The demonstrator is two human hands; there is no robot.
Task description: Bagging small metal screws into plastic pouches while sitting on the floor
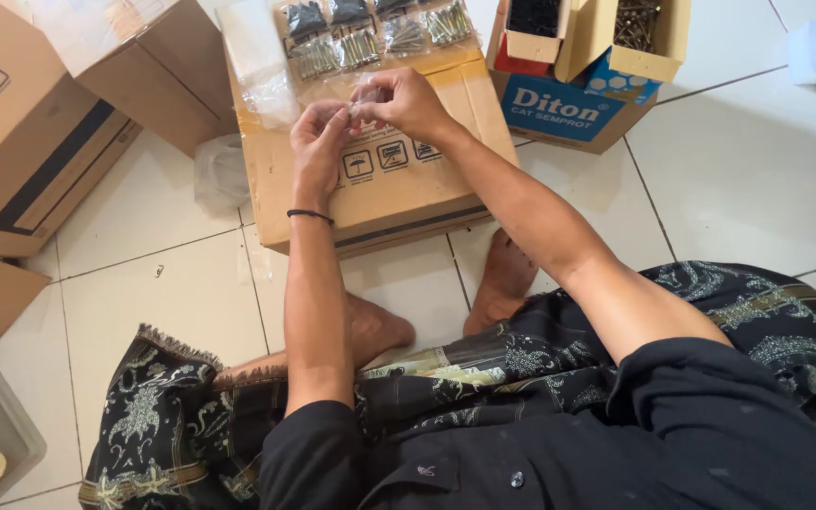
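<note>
Person's sitting on the tiled floor (144, 283), both hands up over a flat cardboard box (399, 179). Left hand (318, 142) and right hand (403, 99) are pinched shut on a small clear plastic bag (366, 94) held between them, fingertips nearly touching. Behind that, a row of filled screw packets (370, 38) lies on the box top, and an open box of screws (635, 28) sits to the right.

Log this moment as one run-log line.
left hand: pinches small clear bag | right hand: grips same bag | under: cardboard box | behind: filled screw packets
</note>
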